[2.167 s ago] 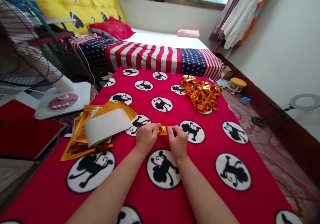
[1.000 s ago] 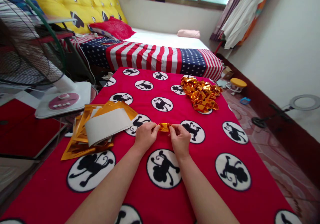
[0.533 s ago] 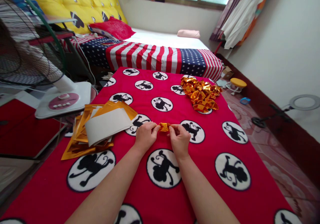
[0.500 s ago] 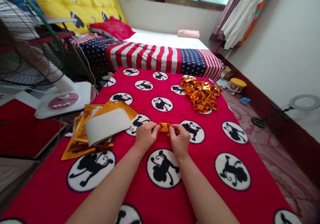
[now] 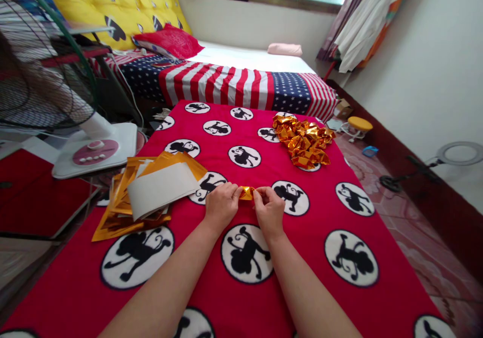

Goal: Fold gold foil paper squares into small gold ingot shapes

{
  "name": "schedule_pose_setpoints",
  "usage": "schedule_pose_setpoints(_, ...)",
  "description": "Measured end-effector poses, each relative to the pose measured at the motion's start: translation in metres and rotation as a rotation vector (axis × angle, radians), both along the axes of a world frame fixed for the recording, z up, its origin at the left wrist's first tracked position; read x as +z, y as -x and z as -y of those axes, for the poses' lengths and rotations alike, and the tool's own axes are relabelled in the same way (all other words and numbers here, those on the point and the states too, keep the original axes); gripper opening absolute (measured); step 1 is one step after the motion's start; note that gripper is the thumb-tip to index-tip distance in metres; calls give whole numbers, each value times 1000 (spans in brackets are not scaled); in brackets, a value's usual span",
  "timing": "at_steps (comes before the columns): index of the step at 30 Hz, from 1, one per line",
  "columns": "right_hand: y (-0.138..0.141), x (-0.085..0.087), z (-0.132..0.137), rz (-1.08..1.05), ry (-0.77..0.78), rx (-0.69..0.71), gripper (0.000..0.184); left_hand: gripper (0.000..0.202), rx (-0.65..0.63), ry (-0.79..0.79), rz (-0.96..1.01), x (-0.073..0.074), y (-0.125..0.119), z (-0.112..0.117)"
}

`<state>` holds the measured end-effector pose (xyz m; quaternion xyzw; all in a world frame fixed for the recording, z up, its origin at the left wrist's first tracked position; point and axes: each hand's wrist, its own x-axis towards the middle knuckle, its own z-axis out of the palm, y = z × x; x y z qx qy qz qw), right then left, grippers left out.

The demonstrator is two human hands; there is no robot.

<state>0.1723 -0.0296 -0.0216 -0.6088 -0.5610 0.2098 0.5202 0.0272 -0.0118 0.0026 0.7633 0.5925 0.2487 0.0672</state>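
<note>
A small piece of folded gold foil paper (image 5: 247, 193) is stretched between my two hands, low over the red cloth. My left hand (image 5: 222, 202) pinches its left end with thumb and fingers. At the opposite end, my right hand (image 5: 269, 204) grips it the same way. To the left lies a stack of flat gold foil sheets (image 5: 109, 227), with a pale grey-white sheet (image 5: 162, 189) on top. Farther off to the right is a heap of folded gold foil pieces (image 5: 304, 142).
The red cloth (image 5: 302, 277) with monkey prints covers the table. A fan (image 5: 96, 149) stands on the left beside a red board (image 5: 33, 192). Behind the table is a bed (image 5: 226, 84); a yellow stool (image 5: 359, 123) and a ring-light stand (image 5: 407, 174) are on the right.
My right hand has shifted slightly left, nearer my left hand. The foil piece between them has tilted a little and shows a brighter face.
</note>
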Motion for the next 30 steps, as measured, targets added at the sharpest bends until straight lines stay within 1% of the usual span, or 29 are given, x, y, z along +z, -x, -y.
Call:
schedule_pose_setpoints(7, 1, 2, 2, 32, -13, 0, 15, 33, -28, -31, 24, -1, 0, 0)
schedule_pose_setpoints(15, 2, 3, 2, 29, -19, 14, 13, 32, -41, -32, 26, -2, -1, 1)
schedule_pose_setpoints(21, 3, 5, 2, -31, -1, -34, 14, 35, 12, -41, 56, 1, 0, 1)
schedule_pose_setpoints(24, 3, 7, 3, -36, -4, -24, 15, 36, 41, -63, 53, 0, 0, 2)
schedule_pose_setpoints(30, 4, 8, 3, 2, -33, -34, 17, 35, 21, -96, 45, -2, -1, 2)
